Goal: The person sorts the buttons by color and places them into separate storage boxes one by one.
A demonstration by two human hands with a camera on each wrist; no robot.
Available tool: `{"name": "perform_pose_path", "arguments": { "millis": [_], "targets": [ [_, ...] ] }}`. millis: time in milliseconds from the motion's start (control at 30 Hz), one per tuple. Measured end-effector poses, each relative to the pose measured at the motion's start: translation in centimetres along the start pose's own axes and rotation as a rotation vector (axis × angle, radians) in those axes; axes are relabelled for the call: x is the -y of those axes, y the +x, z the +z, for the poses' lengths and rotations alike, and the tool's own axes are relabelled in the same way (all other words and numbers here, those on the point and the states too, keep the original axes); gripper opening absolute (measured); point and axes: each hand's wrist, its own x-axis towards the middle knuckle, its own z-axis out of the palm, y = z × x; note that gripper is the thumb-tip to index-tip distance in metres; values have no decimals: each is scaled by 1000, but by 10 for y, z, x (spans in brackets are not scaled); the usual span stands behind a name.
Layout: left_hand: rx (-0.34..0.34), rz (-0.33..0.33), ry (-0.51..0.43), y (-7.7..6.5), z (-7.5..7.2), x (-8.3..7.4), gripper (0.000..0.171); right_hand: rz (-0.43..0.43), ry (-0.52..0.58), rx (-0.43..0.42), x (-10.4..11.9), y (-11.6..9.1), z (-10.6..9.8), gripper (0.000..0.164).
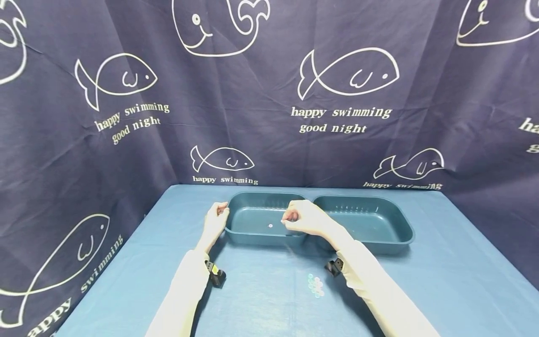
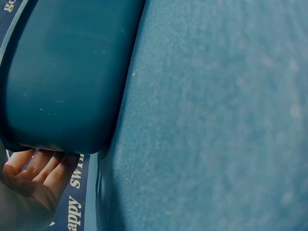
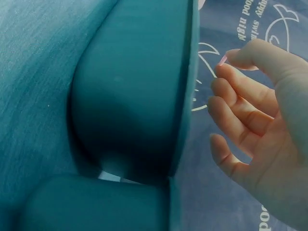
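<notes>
My right hand [image 1: 309, 217] hovers over the right part of the left blue-green bin [image 1: 261, 238]. In the right wrist view, its thumb and index finger pinch a small thin pink button-like disc [image 3: 223, 60] by the edge, while the other fingers curl loosely. One small pale pink disc [image 1: 271, 226] lies on that bin's floor. At the bin's left end, my left hand [image 1: 214, 224] touches the end wall; the left wrist view shows its fingers [image 2: 60, 174] fairly straight, the tips hidden by the bin.
A second blue-green bin [image 1: 379, 243] stands end to end on the right. Several small pale green and pink discs [image 1: 316, 288] lie in a cluster on the blue tablecloth [image 1: 261, 299], between the forearms. A dark patterned curtain [image 1: 269, 103] hangs behind and at the sides.
</notes>
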Motion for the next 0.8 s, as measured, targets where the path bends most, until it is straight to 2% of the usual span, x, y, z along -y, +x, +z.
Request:
{"name": "perform_pose_path", "arguments": {
  "millis": [333, 800],
  "targets": [
    [-1, -5, -2, 1, 1, 3, 25, 10, 54, 15, -8, 9, 11, 11],
    [-13, 2, 0, 1, 2, 3, 25, 67, 51, 26, -16, 19, 21, 6]
  ]
}}
